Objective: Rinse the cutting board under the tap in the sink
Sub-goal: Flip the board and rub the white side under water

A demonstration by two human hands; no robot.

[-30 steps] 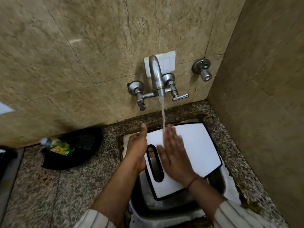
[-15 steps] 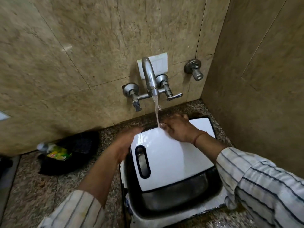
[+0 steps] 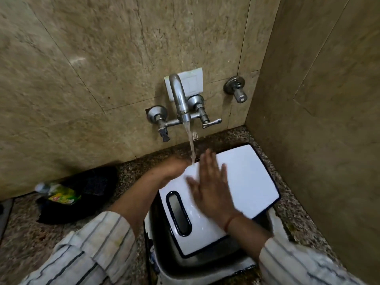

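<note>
A white cutting board (image 3: 248,182) with a dark rim and a slot handle lies tilted over the steel sink (image 3: 205,262). Water runs from the chrome tap (image 3: 181,99) and lands on the board's far left corner. My left hand (image 3: 172,169) grips that far left edge of the board, just beside the stream. My right hand (image 3: 211,188) lies flat on the wet board face with fingers spread, a red thread round its wrist. Striped sleeves cover both forearms.
A second chrome valve (image 3: 236,89) sticks out of the wall to the right of the tap. A black cloth (image 3: 82,194) with a green-labelled bottle (image 3: 59,194) lies on the granite counter (image 3: 26,233) at the left. A tiled side wall stands close on the right.
My right hand slid from the board's far edge under the stream back toward me across its face. The left hand moved further along the far edge, toward the stream.
</note>
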